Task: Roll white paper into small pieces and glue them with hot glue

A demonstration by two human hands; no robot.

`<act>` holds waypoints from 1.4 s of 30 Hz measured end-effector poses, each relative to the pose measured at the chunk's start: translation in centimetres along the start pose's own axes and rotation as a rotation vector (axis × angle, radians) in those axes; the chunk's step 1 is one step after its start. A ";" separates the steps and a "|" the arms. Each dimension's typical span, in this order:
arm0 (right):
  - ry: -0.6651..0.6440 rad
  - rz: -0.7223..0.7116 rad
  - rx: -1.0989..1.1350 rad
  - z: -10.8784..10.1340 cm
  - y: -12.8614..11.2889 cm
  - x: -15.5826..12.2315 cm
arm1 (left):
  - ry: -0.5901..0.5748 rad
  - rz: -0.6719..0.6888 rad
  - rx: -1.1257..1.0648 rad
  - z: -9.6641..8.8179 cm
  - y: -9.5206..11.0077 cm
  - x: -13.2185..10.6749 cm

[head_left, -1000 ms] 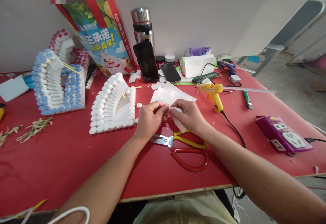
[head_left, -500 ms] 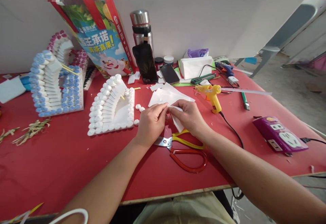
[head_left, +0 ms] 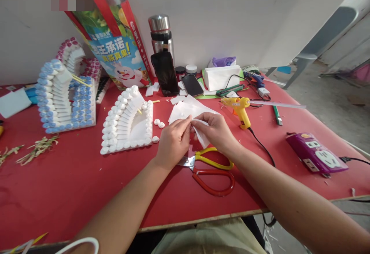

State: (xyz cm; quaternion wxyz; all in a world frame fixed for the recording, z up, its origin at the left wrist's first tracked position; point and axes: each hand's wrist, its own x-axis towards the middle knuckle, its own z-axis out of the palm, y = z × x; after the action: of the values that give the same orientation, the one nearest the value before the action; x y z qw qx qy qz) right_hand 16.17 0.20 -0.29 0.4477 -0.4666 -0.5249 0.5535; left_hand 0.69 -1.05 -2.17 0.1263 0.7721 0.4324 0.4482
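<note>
Both hands meet over the red table, fingertips nearly touching. My right hand (head_left: 215, 130) is closed on a piece of white paper (head_left: 202, 138), which hangs down from its fingers. Thumb and fingers pinched, my left hand (head_left: 173, 142) grips the same paper at its tip; the fingers hide the exact spot. Behind them lie more white paper sheets (head_left: 189, 105). Scissors (head_left: 199, 171) with one yellow and one red handle rest just below, blades partly under my left hand. To the left stands a white fan-shaped model (head_left: 140, 130) edged with rolled white balls; several loose balls (head_left: 157, 122) lie beside it.
A yellow glue gun (head_left: 243, 115) stands right of my hands, its cord running toward me. Farther right sits a purple power strip (head_left: 316, 153). A phone (head_left: 164, 73), steel flask (head_left: 160, 24) and shopping bag (head_left: 118, 53) line the back. A blue-and-white model (head_left: 82, 109) stands left.
The hands stay together on the paper with only slight finger movement. The whole view has shifted a little; nothing else on the table has visibly moved.
</note>
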 end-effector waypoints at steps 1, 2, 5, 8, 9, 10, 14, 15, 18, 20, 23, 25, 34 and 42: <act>-0.010 -0.001 -0.010 -0.1 0.1 0.0 | 0.005 -0.034 -0.056 0.0 -0.1 0.1; -0.027 -0.004 -0.029 -0.2 0.2 0.1 | 0.007 -0.082 -0.124 -0.1 -0.3 0.1; -0.089 -0.058 -0.152 -0.6 0.7 0.2 | -0.024 -0.283 -0.348 -0.5 -0.9 0.5; -0.136 -0.139 -0.266 -1.0 0.9 0.4 | -0.083 -0.397 -0.482 -0.9 -1.4 0.9; -0.141 -0.164 -0.291 -1.2 0.8 0.4 | -0.093 -0.394 -0.493 -1.0 -1.4 1.0; -0.143 -0.187 -0.313 -1.3 0.8 0.4 | -0.105 -0.376 -0.494 -1.0 -1.5 1.0; -0.122 -0.247 -0.382 -1.5 0.7 0.5 | -0.152 -0.274 -0.472 -1.0 -1.5 1.0; -0.118 -0.245 -0.385 -1.5 0.8 0.6 | -0.156 -0.270 -0.466 -0.9 -1.4 0.9; -0.077 -0.201 -0.375 -1.5 1.1 0.8 | -0.164 -0.311 -0.452 -0.9 -1.3 0.8; -0.043 -0.169 -0.373 -1.5 1.1 0.8 | -0.175 -0.354 -0.460 -1.0 -1.2 0.9; -0.039 -0.170 -0.367 -1.4 0.9 0.8 | -0.165 -0.414 -0.497 -1.1 -1.1 0.9; -0.054 -0.185 -0.353 -1.4 0.7 0.6 | -0.141 -0.452 -0.531 -1.1 -1.1 1.0; 0.031 -0.276 -0.589 -1.1 0.5 0.3 | -0.141 -0.544 -0.588 -0.6 -1.2 0.8; -0.159 0.040 -0.003 -1.3 -0.5 0.4 | -0.220 -0.462 -0.593 -0.8 -0.8 0.8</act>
State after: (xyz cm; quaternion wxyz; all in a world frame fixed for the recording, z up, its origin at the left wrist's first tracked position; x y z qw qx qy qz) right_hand 17.39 0.78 0.19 0.3928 -0.4320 -0.5502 0.5969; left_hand -0.20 -0.09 -1.75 0.4870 0.6278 0.4305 0.4282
